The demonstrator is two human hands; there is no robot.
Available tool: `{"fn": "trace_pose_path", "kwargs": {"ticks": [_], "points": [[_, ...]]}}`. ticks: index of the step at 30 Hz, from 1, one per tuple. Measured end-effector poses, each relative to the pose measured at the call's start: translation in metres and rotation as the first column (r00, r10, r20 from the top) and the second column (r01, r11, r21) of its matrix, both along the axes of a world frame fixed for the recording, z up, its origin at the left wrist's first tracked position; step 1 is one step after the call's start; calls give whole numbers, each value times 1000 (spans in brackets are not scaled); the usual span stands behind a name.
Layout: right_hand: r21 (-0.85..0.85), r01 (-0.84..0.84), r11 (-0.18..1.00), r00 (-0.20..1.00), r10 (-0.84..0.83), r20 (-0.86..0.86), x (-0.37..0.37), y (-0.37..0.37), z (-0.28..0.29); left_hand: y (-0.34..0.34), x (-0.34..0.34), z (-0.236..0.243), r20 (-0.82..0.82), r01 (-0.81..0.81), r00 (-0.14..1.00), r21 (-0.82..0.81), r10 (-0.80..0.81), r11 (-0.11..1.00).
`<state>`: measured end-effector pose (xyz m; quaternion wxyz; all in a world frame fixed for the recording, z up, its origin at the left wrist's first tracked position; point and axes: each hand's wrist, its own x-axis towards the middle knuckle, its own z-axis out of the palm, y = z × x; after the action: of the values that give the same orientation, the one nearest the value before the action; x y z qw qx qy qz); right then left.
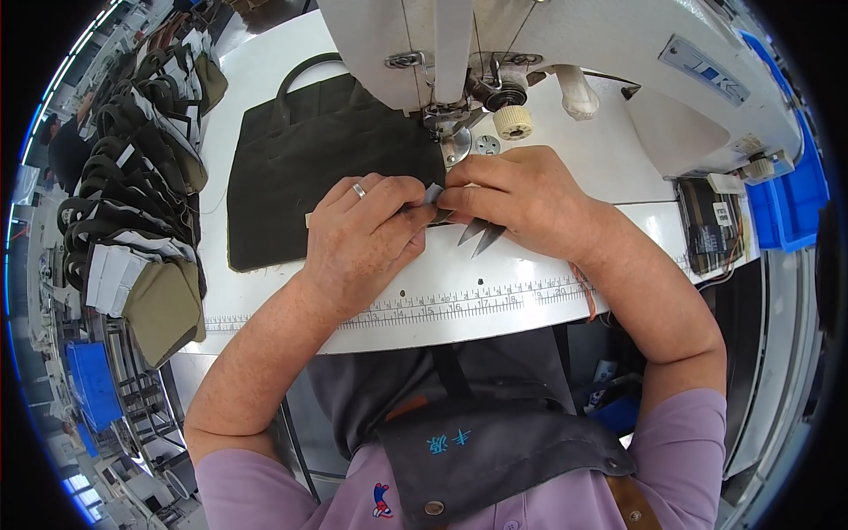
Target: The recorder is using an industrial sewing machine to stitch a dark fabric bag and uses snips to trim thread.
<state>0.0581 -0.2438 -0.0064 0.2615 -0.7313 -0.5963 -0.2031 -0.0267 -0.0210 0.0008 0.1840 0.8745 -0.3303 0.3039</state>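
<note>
1. Left hand (358,234): fingers curled, thumb and forefinger pinched on a small pale tag (433,193) at the near right corner of the dark green bag (327,159). A ring sits on one finger.
2. Right hand (521,194): meets the left at the same tag, fingertips pinched on it, and also grips a pair of thread snips (480,234) whose two blades point back toward the person.
3. Key relation: the tag lies between both hands' fingertips, just in front of the sewing machine needle (435,124), which stands directly beyond it. Both hands are equally close. The bag's long axis runs left to right, its strap looping away at the far edge.
4. Markings: a printed ruler strip (459,305) runs along the white table's (574,159) near edge; a blue-grey rectangular plate sits on the sewing machine body (618,44), upper right.
5. Surroundings: stacked bags with pale tags (132,203) at left; blue bin (795,203) at right.
</note>
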Motion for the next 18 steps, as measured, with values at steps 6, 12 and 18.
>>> {"fn": "trace_pose_path", "kwargs": {"ticks": [6, 12, 18], "points": [[-4, 1, 1000, 998, -1, 64, -1, 2, 6, 2, 1, -3, 16, 5, 1000, -18, -4, 1000], [48, 18, 999, 996, -22, 89, 1, 3, 1, -2, 1, -4, 16, 38, 999, -65, -37, 997], [71, 7, 997, 997, -13, 78, 3, 5, -2, -1, 0, -2, 30, 14, 999, -76, -12, 997]]}}
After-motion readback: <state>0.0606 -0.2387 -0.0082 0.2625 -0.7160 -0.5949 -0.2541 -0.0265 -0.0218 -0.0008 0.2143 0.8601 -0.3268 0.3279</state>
